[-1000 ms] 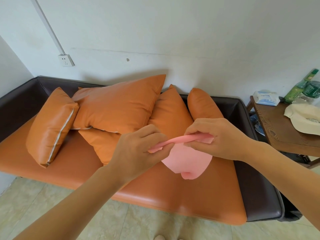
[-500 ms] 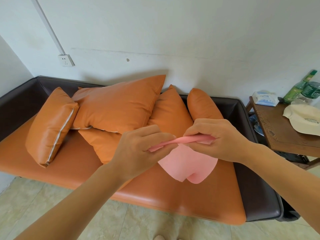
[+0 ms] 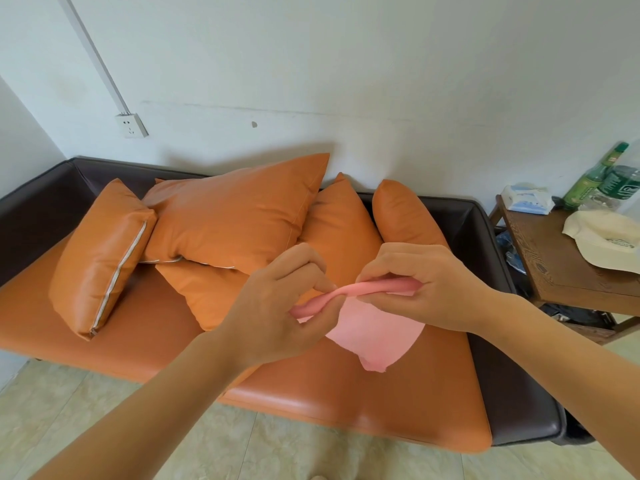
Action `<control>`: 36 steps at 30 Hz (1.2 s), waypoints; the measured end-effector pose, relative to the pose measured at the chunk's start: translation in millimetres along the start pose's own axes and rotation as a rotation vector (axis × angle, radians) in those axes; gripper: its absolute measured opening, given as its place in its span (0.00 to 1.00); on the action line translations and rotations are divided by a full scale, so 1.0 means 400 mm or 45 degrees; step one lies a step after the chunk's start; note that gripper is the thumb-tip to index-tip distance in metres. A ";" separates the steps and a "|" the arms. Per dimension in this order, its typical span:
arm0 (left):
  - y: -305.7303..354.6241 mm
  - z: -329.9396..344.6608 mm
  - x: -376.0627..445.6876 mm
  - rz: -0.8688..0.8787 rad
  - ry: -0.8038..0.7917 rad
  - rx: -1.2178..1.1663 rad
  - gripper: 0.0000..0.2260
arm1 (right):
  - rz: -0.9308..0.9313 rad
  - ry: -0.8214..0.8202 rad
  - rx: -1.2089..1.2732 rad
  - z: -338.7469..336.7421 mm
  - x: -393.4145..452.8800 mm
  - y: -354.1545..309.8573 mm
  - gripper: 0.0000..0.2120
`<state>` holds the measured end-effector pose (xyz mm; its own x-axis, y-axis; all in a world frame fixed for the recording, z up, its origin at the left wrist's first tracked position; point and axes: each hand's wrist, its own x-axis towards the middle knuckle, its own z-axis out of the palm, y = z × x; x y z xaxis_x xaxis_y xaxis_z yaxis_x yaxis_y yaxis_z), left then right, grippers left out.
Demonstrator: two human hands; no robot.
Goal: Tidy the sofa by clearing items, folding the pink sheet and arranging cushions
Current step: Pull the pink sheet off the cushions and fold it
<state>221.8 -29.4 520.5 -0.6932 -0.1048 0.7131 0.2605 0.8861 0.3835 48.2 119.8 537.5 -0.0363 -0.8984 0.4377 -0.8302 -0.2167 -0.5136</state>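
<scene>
I hold the pink sheet in the air above the orange sofa seat. My left hand pinches the left end of its bunched top edge, and my right hand grips the right end. The rest of the sheet hangs below my hands in a rounded flap. Several orange cushions lie piled on the sofa: a small one tilted at the left, a large one in the middle, one behind my hands, and one at the right.
The sofa has a dark brown frame. To its right stands a wooden side table with a tissue pack, green bottles and a cream cap. A wall socket sits above the sofa. Tiled floor lies in front.
The top edge of the sheet has twisted between my hands, with my left hand a little lower. The hanging flap has swung and changed shape.
</scene>
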 end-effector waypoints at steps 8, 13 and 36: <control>-0.018 -0.007 -0.009 0.055 -0.203 0.130 0.06 | -0.075 0.027 -0.130 -0.002 0.000 0.011 0.10; -0.013 0.006 -0.007 0.108 -0.047 0.228 0.05 | 0.149 -0.082 -0.018 -0.010 -0.006 0.004 0.12; 0.021 0.001 0.000 -0.139 0.000 0.150 0.07 | 0.053 -0.069 -0.251 -0.042 0.007 0.004 0.16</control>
<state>223.5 -21.9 523.3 -0.7133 -0.2033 0.6708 0.1032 0.9161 0.3874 37.5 123.3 550.5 -0.0470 -0.9254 0.3760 -0.9217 -0.1049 -0.3735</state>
